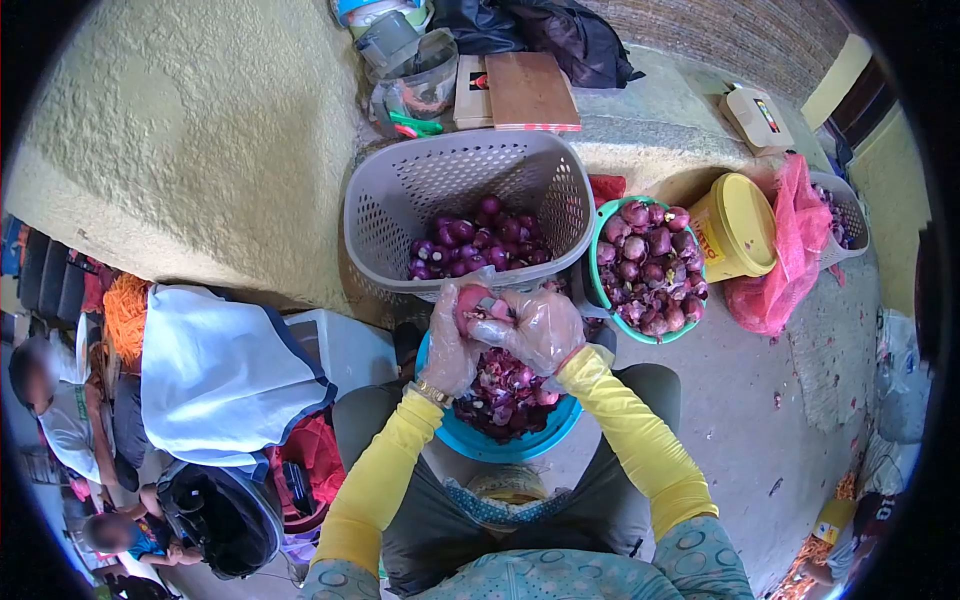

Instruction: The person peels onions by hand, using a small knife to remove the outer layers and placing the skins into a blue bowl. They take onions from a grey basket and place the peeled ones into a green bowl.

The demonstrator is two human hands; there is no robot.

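My left hand, in a clear plastic glove, is closed around a red onion above the blue basin. Against the onion, my right hand, gloved the same way, grips what looks like a small knife; its handle is hidden by the fingers. Below both hands, the blue basin holds onion skins and onions. Just beyond the hands stands a grey perforated basket with smooth purple onions at its bottom.
To the right stand a green-rimmed tub of unpeeled onions, a yellow lidded bucket and a pink mesh sack. Boards lie on the ledge. At left are a cloth-covered stack and two people; another person is at lower right.
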